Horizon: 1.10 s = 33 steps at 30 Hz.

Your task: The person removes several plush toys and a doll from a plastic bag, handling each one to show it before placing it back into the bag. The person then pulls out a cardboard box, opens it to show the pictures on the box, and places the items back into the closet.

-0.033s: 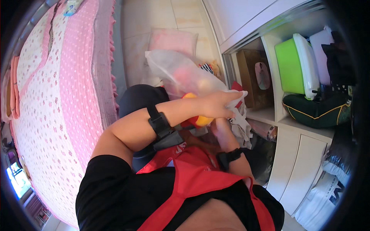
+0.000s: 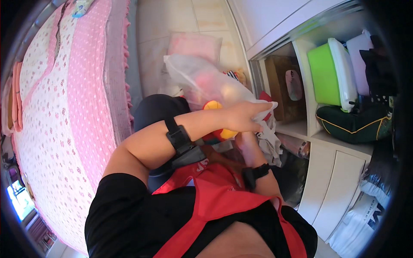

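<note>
While I scan from the far left, the bed [image 2: 64, 112] with its pink dotted cover fills that side, a frilled edge running down beside the tiled floor [image 2: 150, 26]. Moving inward, a pink cushion [image 2: 193, 45] lies flat on the tiles, and just below it sits the clear plastic bag [image 2: 202, 79], puffed up and holding soft toys, red and yellow shapes showing through its skin. My left hand [image 2: 243, 116] reaches across my body with a dark strap on the forearm; its fingers are closed around the bag's bunched mouth, pinching the film tight. Comparing with the other frame, I see no shift at all: same reach, same pinch, so the bag is simply held where it is, above my knee. My right hand [image 2: 247, 144] sits lower, mostly hidden under the left one and the white crumpled plastic, so I cannot tell whether it is grasping anything. Further right, the open white cupboard [image 2: 301, 124] shows a brown box [image 2: 279, 86], a green tub [image 2: 325, 75] with a white lid, and a dark green bag [image 2: 352, 122] beneath it.
</note>
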Each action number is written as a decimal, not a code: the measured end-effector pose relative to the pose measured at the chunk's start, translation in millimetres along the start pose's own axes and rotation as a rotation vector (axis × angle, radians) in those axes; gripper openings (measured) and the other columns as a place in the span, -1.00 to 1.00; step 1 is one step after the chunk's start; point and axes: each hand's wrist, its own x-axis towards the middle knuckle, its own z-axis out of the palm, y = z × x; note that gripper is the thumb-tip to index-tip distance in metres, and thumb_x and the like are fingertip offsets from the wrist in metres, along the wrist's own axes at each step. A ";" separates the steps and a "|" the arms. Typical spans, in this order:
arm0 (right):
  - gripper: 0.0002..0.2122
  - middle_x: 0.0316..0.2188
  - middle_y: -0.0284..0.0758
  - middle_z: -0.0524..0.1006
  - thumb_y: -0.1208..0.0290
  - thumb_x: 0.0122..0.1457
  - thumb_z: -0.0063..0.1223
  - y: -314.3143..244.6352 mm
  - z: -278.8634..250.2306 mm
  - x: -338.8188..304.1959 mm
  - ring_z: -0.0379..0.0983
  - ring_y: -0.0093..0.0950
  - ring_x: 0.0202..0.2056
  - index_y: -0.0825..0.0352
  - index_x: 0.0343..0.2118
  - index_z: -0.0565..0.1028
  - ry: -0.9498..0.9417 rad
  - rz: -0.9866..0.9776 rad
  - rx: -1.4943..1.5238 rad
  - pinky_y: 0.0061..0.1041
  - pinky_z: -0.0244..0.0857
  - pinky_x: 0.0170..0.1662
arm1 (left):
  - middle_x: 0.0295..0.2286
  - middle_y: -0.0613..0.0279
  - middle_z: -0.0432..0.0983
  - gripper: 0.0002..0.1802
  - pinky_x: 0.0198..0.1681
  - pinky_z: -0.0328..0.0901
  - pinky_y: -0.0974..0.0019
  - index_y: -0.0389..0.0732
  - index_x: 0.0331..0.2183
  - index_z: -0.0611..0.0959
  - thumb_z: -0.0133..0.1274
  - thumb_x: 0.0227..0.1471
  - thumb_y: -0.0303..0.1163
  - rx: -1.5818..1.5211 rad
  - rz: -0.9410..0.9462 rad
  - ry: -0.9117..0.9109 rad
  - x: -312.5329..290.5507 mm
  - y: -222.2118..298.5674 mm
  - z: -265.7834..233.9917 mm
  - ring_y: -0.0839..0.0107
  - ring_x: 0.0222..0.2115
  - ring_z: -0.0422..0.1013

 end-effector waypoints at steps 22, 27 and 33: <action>-0.62 -0.10 -0.29 0.38 0.41 0.06 -0.10 -30.7 29.9 8.1 0.30 -0.42 -0.06 0.22 -0.01 0.25 -0.120 -0.058 -0.192 -0.43 0.23 -0.05 | -0.52 -0.06 0.42 -0.63 -0.38 0.22 0.02 -0.17 -0.22 0.34 -0.09 -0.19 -0.48 0.407 -0.088 0.034 -5.8 17.6 -31.2 -0.08 -0.46 0.36; -0.62 -0.10 -0.29 0.38 0.41 0.06 -0.09 -18.9 105.7 54.9 0.30 -0.43 -0.06 0.22 -0.01 0.25 -0.312 -0.141 -0.437 -0.44 0.23 -0.05 | -0.61 0.00 0.42 -0.63 -0.41 0.22 0.01 -0.15 -0.22 0.33 -0.07 -0.19 -0.46 0.305 -0.018 -0.099 -5.1 29.9 -30.3 -0.04 -0.49 0.36; -0.61 -0.10 -0.30 0.37 0.40 0.06 -0.08 -0.7 144.4 76.7 0.30 -0.44 -0.07 0.23 -0.01 0.25 -0.396 -0.143 -0.556 -0.45 0.23 -0.05 | -0.65 -0.03 0.40 -0.63 -0.48 0.22 -0.01 -0.12 -0.23 0.32 -0.09 -0.20 -0.47 0.406 -0.125 -0.174 -5.4 40.0 -29.1 -0.06 -0.54 0.35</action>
